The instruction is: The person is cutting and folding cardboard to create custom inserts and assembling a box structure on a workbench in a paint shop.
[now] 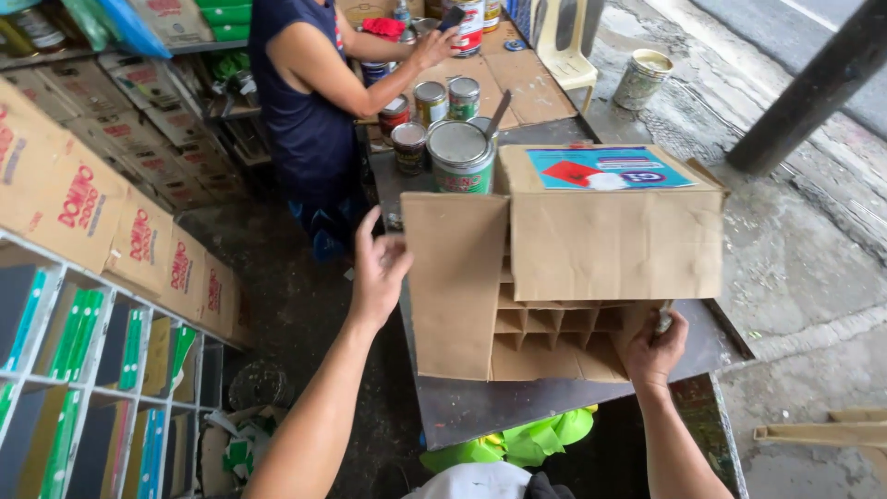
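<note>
A brown cardboard box (610,240) lies on its side on a dark metal table (480,407), its flaps spread and a cardboard divider grid (545,323) showing inside. My left hand (377,273) is open by the edge of the left flap (455,282), fingers apart. My right hand (654,346) grips the lower right flap of the box, with a small pale object in the fingers. A blue and red label (605,168) covers the box's upper side.
Several paint cans (459,152) stand behind the box. Another person in a dark sleeveless top (305,92) works at the table's far end. Stacked cartons (83,203) and shelves line the left. A yellow plastic chair (564,46) and a can (642,79) stand on the pavement.
</note>
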